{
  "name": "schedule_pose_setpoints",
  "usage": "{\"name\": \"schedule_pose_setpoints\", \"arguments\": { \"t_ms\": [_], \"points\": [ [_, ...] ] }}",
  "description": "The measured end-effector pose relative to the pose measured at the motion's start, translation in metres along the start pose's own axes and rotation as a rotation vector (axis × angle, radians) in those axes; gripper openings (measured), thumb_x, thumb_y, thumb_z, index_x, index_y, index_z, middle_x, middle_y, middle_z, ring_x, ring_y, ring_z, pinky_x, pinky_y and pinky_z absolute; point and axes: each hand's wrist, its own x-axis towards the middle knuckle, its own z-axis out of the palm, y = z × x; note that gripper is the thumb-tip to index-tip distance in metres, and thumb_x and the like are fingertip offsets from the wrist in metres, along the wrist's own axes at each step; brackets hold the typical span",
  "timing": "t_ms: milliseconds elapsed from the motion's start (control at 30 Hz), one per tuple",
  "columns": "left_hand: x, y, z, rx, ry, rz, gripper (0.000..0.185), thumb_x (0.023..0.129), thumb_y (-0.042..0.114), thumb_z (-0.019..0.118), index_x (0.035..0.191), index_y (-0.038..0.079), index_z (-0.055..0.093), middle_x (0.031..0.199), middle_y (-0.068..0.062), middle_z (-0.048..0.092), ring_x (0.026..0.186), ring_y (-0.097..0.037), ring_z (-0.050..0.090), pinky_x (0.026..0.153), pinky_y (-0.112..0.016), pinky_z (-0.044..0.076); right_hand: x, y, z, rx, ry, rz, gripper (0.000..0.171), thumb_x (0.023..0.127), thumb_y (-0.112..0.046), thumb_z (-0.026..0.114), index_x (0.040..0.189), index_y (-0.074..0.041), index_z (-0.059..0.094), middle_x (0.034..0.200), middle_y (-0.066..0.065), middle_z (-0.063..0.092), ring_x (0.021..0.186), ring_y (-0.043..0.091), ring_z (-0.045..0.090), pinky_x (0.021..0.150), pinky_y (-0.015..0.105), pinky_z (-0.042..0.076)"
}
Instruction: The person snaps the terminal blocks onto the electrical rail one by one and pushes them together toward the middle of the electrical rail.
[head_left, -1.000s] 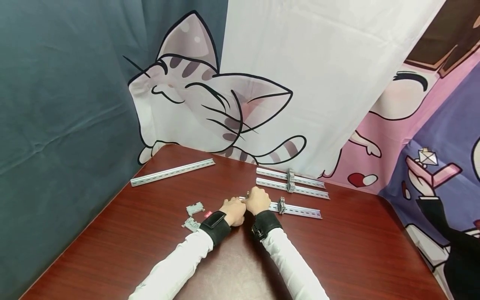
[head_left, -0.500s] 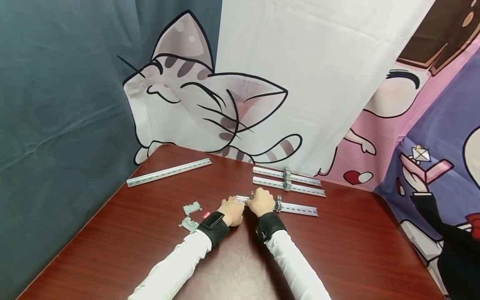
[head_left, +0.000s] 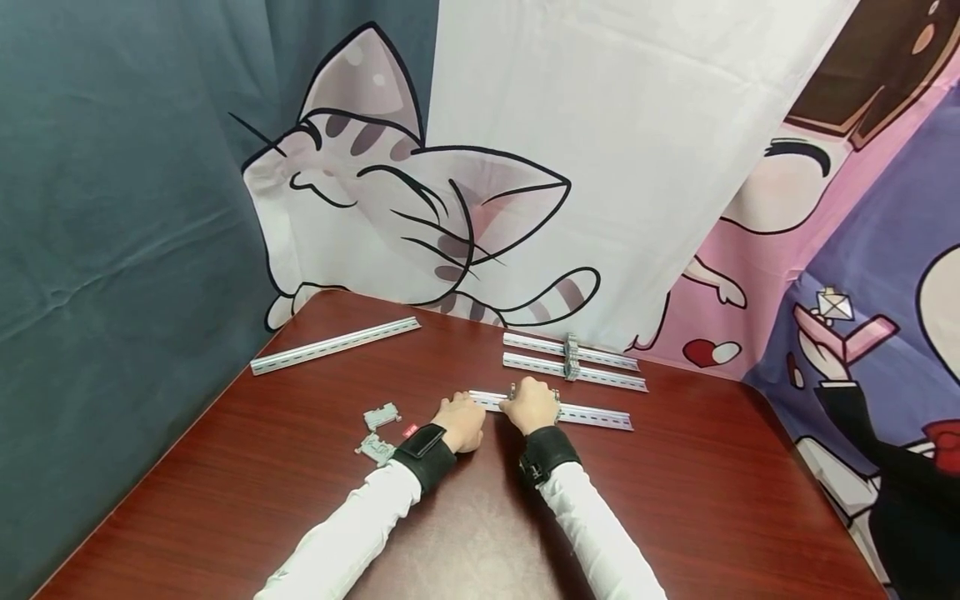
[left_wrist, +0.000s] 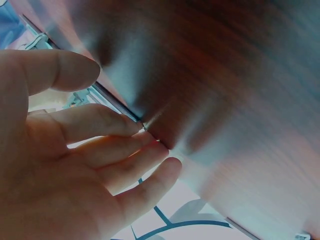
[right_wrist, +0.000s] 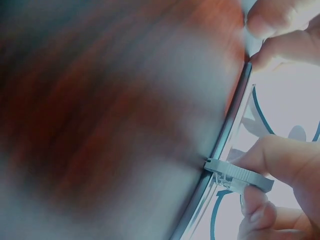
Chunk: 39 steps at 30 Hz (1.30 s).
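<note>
You are working on a big red-brown table (head_left: 675, 500), and there is lots of bare room at 6 o'clock and 3 o'clock, while the curtain is hanging close along the far edge at 12 o'clock. Two far rails (head_left: 573, 362) at 1 o'clock are already sharing a grey block, and one long rail (head_left: 333, 343) at 10 o'clock is lying bare. You are holding the near rail (head_left: 592, 414) in the middle. Your left hand (head_left: 459, 421) is touching its left end with fingers lightly bent and close together. Your right hand (head_left: 531, 404) is pinching a small grey clip (right_wrist: 239, 175) onto it. Two loose clips (head_left: 378, 429) are waiting at 9 o'clock, so I think more is left.
</note>
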Motion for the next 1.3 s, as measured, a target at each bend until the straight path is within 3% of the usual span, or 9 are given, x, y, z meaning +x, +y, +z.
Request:
{"name": "schedule_pose_setpoints", "arguments": {
  "t_ms": [300, 900, 1300],
  "points": [
    [0.000, -0.001, 0.001, 0.010, 0.020, 0.001, 0.019, 0.084, 0.020, 0.066, 0.094, 0.005, 0.071, 0.108, -0.018, 0.062, 0.103, -0.030, 0.056, 0.085, -0.045, 0.047, 0.001, 0.010, 0.000, 0.022, 0.027, -0.004, 0.027, 0.067, -0.025, 0.080, 0.058, -0.013, 0.058, 0.073, 0.015, 0.069, 0.074, 0.038, 0.067, 0.057, 0.049, 0.051],
    [0.002, 0.001, 0.002, 0.027, 0.021, -0.004, 0.021, 0.085, 0.021, 0.066, 0.096, 0.004, 0.072, 0.105, -0.016, 0.062, 0.101, -0.029, 0.054, 0.082, -0.043, 0.046, 0.002, 0.021, -0.006, -0.020, 0.107, 0.001, 0.026, 0.066, -0.024, 0.081, 0.061, -0.010, 0.060, 0.072, 0.018, 0.069, 0.069, 0.040, 0.067, 0.053, 0.049, 0.050],
    [0.003, 0.003, 0.007, 0.046, 0.036, -0.009, 0.024, 0.086, 0.023, 0.066, 0.099, 0.004, 0.071, 0.107, -0.018, 0.062, 0.101, -0.029, 0.054, 0.083, -0.043, 0.047, -0.001, 0.026, -0.012, -0.035, 0.120, 0.065, 0.026, 0.063, -0.024, 0.083, 0.066, -0.006, 0.065, 0.079, 0.023, 0.071, 0.072, 0.041, 0.068, 0.055, 0.050, 0.051]
  ]
}}
